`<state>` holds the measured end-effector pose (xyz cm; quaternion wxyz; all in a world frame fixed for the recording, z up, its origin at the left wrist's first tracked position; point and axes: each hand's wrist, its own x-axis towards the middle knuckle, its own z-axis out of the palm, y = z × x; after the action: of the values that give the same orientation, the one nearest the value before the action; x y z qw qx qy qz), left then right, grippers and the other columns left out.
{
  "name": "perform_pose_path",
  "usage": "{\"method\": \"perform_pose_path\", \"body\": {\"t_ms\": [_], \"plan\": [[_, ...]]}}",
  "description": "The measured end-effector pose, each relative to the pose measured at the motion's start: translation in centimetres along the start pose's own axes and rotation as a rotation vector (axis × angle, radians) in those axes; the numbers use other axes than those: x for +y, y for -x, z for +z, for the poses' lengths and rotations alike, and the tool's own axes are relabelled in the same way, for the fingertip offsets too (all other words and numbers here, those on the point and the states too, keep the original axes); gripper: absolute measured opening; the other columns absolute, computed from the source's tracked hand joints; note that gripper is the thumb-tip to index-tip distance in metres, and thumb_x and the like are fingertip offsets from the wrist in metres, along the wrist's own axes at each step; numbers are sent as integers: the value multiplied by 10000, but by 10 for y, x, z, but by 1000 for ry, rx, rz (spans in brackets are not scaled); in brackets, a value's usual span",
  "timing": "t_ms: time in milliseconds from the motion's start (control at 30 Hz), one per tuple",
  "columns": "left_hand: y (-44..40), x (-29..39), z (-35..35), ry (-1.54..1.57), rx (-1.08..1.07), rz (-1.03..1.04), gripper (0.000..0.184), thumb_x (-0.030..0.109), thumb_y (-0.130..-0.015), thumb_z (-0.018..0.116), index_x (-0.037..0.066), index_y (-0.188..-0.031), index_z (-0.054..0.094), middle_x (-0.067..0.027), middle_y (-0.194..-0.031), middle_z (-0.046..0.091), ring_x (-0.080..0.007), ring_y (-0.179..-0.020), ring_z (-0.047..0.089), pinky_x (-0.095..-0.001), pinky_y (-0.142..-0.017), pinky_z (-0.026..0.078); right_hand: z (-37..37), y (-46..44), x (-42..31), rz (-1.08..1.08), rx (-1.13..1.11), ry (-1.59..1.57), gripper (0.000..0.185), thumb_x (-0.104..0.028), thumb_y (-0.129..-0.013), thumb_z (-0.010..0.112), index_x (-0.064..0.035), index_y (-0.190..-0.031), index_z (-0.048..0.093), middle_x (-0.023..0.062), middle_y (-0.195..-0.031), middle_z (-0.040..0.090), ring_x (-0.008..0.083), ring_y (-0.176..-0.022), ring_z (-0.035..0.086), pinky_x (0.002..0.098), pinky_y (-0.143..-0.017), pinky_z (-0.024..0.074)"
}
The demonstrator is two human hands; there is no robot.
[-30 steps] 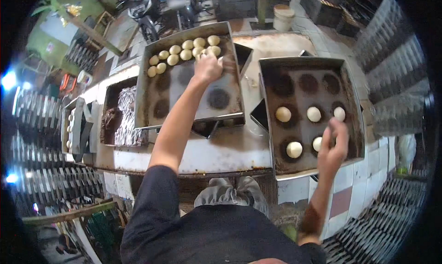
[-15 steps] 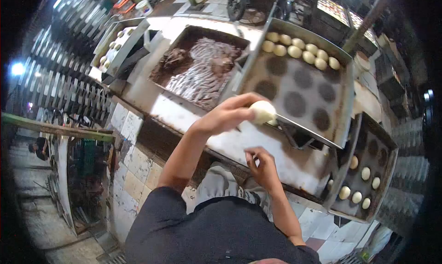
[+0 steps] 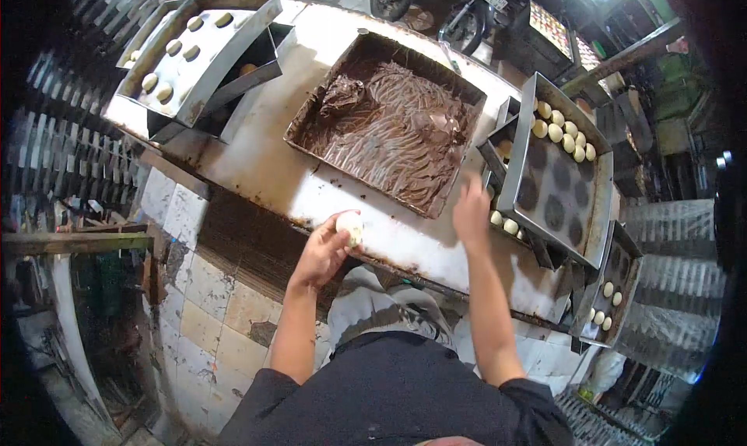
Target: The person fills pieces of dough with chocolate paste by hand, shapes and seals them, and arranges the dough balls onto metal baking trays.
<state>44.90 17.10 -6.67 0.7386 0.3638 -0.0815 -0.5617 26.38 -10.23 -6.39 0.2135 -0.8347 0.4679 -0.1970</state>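
My left hand (image 3: pixel 317 253) is closed around a pale round bun (image 3: pixel 349 226), held just over the table's front edge. Part of the bun is hidden by the fingers. My right hand (image 3: pixel 471 211) is raised near the right end of a large metal tray of chocolate-brown paste (image 3: pixel 373 183), beside the stacked trays. Motion smears its fingers, so what they hold, if anything, does not show. The paste has a ridged surface and a lump at the left. On the right, a tilted baking tray (image 3: pixel 510 201) carries several pale buns (image 3: pixel 570 128) along its far end.
Another tray (image 3: pixel 194 107) with spaced buns rests on stacked trays at the left of the white table (image 3: pixel 268 177). A lower tray (image 3: pixel 612 333) with several buns is at the far right. A motorcycle (image 3: pixel 467 18) stands beyond the table.
My view has turned rightward. The left hand has drawn back from beside the right-hand tray to the front edge, still with the bun. My right hand has moved forward over the table.
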Motion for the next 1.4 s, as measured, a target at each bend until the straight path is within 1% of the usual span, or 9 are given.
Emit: {"method": "perform_pose_path", "body": {"t_ms": [167, 467, 567, 633, 733, 900, 1133, 1333, 1400], "plan": [[-10, 52, -12, -39, -23, 105, 452, 247, -1009, 711, -12, -1348, 561, -120, -1118, 687, -213, -999, 684, -347, -913, 550, 20, -96, -18, 19, 61, 325, 232, 45, -931, 540, 41, -1162, 568, 268, -1112, 665, 486, -989, 693, 542, -850, 577], [-24, 45, -35, -117, 189, 15, 414, 132, -1010, 696, -22, -1367, 553, -150, -1151, 697, -229, -1004, 724, -358, -913, 613, 37, -50, -23, -58, -88, 441, 221, 43, -929, 542, 52, -1145, 590, 241, -1086, 694, 420, -910, 733, 500, -792, 600], [-62, 13, -21, -178, 160, -54, 366, 87, -1036, 639, -56, -1360, 546, -165, -1151, 698, -234, -991, 737, -364, -872, 637, 47, -38, -10, 104, -346, -161, 293, 53, -910, 634, 35, -1195, 574, 194, -1048, 713, 281, -846, 735, 424, -709, 597], [-92, -7, -1, -192, 144, -106, 328, 100, -1045, 625, -65, -1323, 573, -152, -1132, 708, -223, -942, 741, -358, -836, 643, 22, -12, -65, 530, -476, -1157, 283, 21, -970, 636, 34, -1243, 561, 151, -1022, 712, 169, -777, 685, 323, -633, 552], [-124, -34, 30, -370, 108, -73, 246, 125, -1053, 617, -38, -1234, 649, -130, -1109, 721, -203, -851, 735, -348, -813, 637, 22, 20, -88, 397, -371, -1404, 212, 1, -1005, 639, 20, -1199, 557, 119, -994, 701, 120, -725, 615, 257, -636, 493], [-121, -12, 75, 187, 45, -247, 448, 376, -1112, 503, -30, -1229, 654, -109, -1078, 740, -196, -879, 721, -332, -745, 587, -2, 37, -82, -49, 51, -856, 73, 10, -979, 687, 15, -975, 614, 17, -907, 651, 85, -772, 552, 241, -718, 472], [-102, -35, 62, 95, 189, -25, 440, 319, -1134, 441, -54, -1323, 579, -163, -1240, 687, -260, -1114, 691, -416, -968, 579, 20, 76, 26, 87, 117, -480, 99, 2, -924, 716, 28, -921, 620, 89, -814, 676, 129, -734, 595, 303, -689, 496], [-28, -75, 145, -179, -123, -12, 597, 105, -973, 726, -32, -1475, 433, -120, -1385, 580, -216, -1220, 634, -451, -1094, 543, -40, 84, 76, 89, -242, -721, 264, -30, -931, 722, -23, -1194, 744, 108, -1190, 711, 176, -1029, 687, 339, -894, 566], [-6, -105, 188, -326, -125, -11, 605, 150, -981, 735, -36, -1472, 434, -113, -1381, 583, -217, -1225, 628, -415, -1093, 542, -106, 93, 63, 134, -501, -1474, 292, -37, -934, 735, 6, -1223, 730, 107, -1365, 632, 183, -1163, 639, 317, -992, 526]]}}
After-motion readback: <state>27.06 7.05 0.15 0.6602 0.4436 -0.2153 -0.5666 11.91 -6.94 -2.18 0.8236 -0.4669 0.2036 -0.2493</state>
